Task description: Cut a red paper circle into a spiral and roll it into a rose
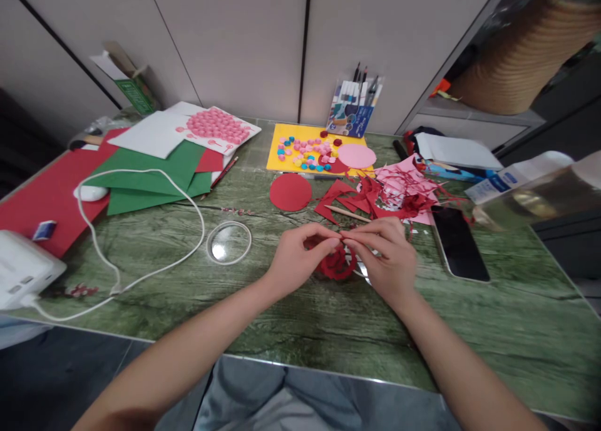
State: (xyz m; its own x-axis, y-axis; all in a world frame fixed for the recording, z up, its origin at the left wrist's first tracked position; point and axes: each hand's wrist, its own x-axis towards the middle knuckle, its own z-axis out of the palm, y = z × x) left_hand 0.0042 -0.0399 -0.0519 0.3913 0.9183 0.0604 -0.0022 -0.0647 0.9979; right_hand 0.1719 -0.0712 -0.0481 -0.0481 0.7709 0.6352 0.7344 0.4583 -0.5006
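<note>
My left hand point(300, 255) and my right hand point(382, 255) meet over the green marbled table point(291, 318), fingertips pinched together on a curled red paper strip point(335, 263) that coils below them. Just beyond the hands lie a wooden stick point(347, 213), a red paper circle point(290, 192) and a heap of red and pink paper scraps point(399, 193). A black phone point(459, 243) lies to the right of my right hand.
A clear round lens point(228, 243) and a white cable point(141, 230) lie left. Green, red and white paper sheets point(154, 168) cover the far left; a yellow sheet with small paper pieces point(310, 149) and a pen holder point(354, 105) stand behind.
</note>
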